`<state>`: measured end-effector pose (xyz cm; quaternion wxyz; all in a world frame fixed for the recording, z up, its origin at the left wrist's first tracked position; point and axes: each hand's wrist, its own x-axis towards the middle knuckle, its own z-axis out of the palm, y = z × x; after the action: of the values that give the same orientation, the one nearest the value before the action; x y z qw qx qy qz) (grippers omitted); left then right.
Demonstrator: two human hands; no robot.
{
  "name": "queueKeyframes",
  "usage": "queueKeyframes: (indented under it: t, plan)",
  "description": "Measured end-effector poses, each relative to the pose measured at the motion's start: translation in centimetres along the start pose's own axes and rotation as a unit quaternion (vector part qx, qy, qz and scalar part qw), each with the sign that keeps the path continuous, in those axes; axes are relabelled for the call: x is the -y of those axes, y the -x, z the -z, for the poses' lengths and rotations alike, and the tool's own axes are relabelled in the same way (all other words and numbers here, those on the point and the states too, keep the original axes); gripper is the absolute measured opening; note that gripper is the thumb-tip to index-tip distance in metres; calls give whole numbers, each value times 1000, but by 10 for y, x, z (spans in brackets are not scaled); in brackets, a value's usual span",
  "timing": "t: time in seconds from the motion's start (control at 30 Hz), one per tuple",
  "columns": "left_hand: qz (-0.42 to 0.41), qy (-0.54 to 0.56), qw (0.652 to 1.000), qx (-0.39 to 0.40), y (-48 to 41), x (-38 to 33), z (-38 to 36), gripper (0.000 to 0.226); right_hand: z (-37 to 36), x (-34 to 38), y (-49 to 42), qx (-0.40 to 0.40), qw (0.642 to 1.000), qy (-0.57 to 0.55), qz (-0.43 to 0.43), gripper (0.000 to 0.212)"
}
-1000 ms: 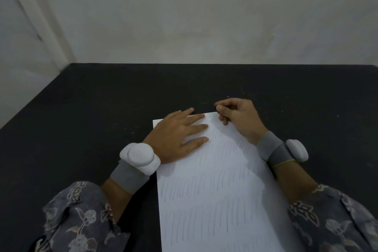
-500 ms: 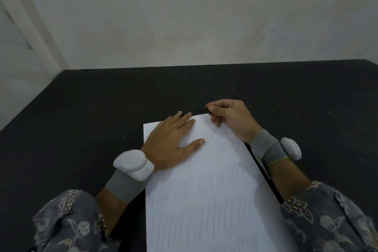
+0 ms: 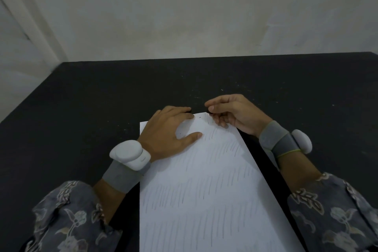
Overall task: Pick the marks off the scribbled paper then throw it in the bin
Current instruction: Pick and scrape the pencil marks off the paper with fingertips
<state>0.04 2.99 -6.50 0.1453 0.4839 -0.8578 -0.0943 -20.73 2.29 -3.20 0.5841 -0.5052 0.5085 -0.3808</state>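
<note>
A person's left hand (image 3: 169,131) presses flat, fingers straight, on the white paper sheet covered in grey pencil strokes (image 3: 204,186) lying on the black table (image 3: 81,108); the right hand (image 3: 231,112) pinches something small and dark at the sheet's far edge; most strokes remain, so erasing seems barely begun; no bin shows.

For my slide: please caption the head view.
Left hand flat on scribbled paper; right hand pinches at its far edge.

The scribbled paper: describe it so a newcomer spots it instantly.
On the black table against the pale wall, look nearest the person, between both forearms. The scribbled paper is the only white sheet there, covered in rows of faint pencil strokes, with the left hand flat on its far corner.
</note>
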Motion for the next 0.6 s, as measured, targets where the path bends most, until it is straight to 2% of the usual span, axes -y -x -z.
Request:
queueKeyframes:
  t: [0.1, 0.17, 0.23, 0.3, 0.5, 0.6]
  plan:
    - [-12, -3, 1000, -2, 0, 1, -2, 88, 0, 0, 1, -6, 1000, 4, 6, 13]
    - [-21, -14, 1000, 6, 1, 0, -2, 92, -3, -3, 1, -47, 997, 42, 36, 12]
    - [-20, -21, 999, 22, 1, 0, -2, 96, -4, -7, -3, -116, 979, 151, 76, 11]
    - [-16, -19, 999, 27, 1, 1, -3, 97, -7, -9, -5, -156, 946, 263, 110, 13]
    - [-24, -20, 999, 24, 1, 2, -6, 94, -17, -8, -2, -125, 881, 421, 178, 19]
    - [-26, -19, 999, 19, 1, 3, -7, 93, -16, -8, -1, -126, 875, 430, 185, 17]
